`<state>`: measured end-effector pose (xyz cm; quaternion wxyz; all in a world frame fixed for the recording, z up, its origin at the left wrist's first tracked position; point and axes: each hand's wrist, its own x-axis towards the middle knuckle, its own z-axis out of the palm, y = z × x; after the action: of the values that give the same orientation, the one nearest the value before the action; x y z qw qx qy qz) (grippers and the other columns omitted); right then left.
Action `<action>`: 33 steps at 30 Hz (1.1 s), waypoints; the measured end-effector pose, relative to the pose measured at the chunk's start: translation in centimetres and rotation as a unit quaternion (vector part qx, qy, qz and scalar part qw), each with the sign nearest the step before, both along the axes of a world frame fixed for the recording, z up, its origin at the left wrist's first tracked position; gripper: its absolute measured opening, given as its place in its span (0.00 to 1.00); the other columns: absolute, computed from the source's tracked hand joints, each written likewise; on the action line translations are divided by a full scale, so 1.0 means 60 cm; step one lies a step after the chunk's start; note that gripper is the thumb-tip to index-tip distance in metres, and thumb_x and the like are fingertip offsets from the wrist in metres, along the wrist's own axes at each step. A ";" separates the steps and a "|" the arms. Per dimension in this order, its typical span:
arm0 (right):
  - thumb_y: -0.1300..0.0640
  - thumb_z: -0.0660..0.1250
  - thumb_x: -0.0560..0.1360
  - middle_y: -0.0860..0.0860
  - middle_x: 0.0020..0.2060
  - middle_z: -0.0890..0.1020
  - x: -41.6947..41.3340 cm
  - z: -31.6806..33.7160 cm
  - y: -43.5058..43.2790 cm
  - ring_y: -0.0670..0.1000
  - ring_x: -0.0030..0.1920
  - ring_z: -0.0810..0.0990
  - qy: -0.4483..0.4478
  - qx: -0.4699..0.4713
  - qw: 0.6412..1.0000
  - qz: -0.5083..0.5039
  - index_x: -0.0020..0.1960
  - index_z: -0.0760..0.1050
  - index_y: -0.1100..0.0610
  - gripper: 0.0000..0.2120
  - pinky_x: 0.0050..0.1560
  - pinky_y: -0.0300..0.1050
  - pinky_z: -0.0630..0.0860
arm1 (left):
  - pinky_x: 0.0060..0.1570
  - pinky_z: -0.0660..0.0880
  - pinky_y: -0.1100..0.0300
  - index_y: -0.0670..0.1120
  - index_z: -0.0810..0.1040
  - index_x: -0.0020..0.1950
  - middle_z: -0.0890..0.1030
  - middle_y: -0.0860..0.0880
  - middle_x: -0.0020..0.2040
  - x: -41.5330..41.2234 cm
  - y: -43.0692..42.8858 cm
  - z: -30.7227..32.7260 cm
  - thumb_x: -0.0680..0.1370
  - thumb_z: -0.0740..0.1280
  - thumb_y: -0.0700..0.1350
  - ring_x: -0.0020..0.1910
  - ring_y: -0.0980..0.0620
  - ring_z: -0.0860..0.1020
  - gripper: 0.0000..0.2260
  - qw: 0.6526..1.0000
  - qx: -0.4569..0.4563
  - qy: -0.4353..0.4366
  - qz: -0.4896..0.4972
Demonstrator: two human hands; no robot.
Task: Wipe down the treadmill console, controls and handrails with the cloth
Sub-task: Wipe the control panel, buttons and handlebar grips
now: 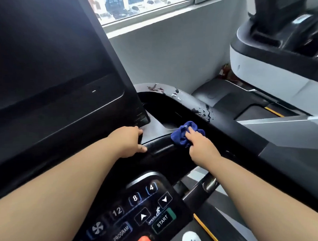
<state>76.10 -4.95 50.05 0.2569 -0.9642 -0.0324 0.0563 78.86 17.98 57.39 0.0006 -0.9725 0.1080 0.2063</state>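
Handling, blue cloth (184, 135): soft, light and limp, bunched into a wad. We judge that it will mould to curves and corners and that only finger pressure makes it wipe.
Hold point: best taken across the top of the wad, with loose folds tucked under the palm so none drags.
Right hand (200, 146): holds the wad against the black console ledge (161, 144), index finger laid along the top. The thumb is hidden under the folds.
Left hand (128, 141): holds nothing. It rests on the same ledge, thumb along the front edge. The fingertips reach toward the foot of the dark screen (44, 52) and are partly out of view.
Cloth position: under and just ahead of our right fingers, at the lip of the recessed tray (170, 120).
Edges: the tray lip drops away just beyond the fingers. The ledge front rolls off toward our wrist. Outboard of the hand, the grey side arm (188, 99) shows chipped paint, and we judge it could catch fibres.
Open room: free travel outboard along the black rim and back toward the wrist. Inboard, our left hand is near and bounds the stroke.
Not yet under the cloth: the keypad (138, 209) with the START key (162, 222) lies below both forearms. The metal grip sensor (210, 183) sits beneath the right forearm.
Caution: light pressure on the keys, so that none is triggered.
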 end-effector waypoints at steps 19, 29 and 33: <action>0.63 0.54 0.74 0.49 0.74 0.63 -0.005 0.047 0.152 0.50 0.75 0.58 -0.059 0.061 0.943 0.321 0.73 0.67 0.53 0.27 0.73 0.37 0.46 | 0.65 0.65 0.63 0.54 0.80 0.61 0.76 0.57 0.65 -0.062 0.112 -0.002 0.68 0.73 0.57 0.66 0.57 0.69 0.22 0.978 -0.147 -0.126 0.077; 0.62 0.56 0.78 0.47 0.76 0.58 0.088 0.055 0.159 0.49 0.77 0.53 -0.043 0.013 0.916 0.399 0.75 0.62 0.52 0.26 0.73 0.37 0.44 | 0.56 0.67 0.62 0.61 0.75 0.64 0.70 0.62 0.58 -0.162 0.184 0.013 0.67 0.73 0.62 0.57 0.59 0.70 0.26 0.947 -0.115 -0.099 0.282; 0.58 0.55 0.80 0.46 0.76 0.58 0.043 0.073 0.218 0.48 0.76 0.53 -0.046 0.037 0.863 0.502 0.75 0.63 0.51 0.23 0.75 0.41 0.46 | 0.58 0.65 0.63 0.60 0.73 0.66 0.69 0.61 0.59 -0.186 0.186 0.008 0.67 0.74 0.60 0.59 0.59 0.69 0.28 0.939 -0.119 -0.104 0.306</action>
<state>78.65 8.11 54.43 0.2279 -0.8089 -0.5255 0.1321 67.71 29.17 57.85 -0.1676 -0.9675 -0.1715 0.0801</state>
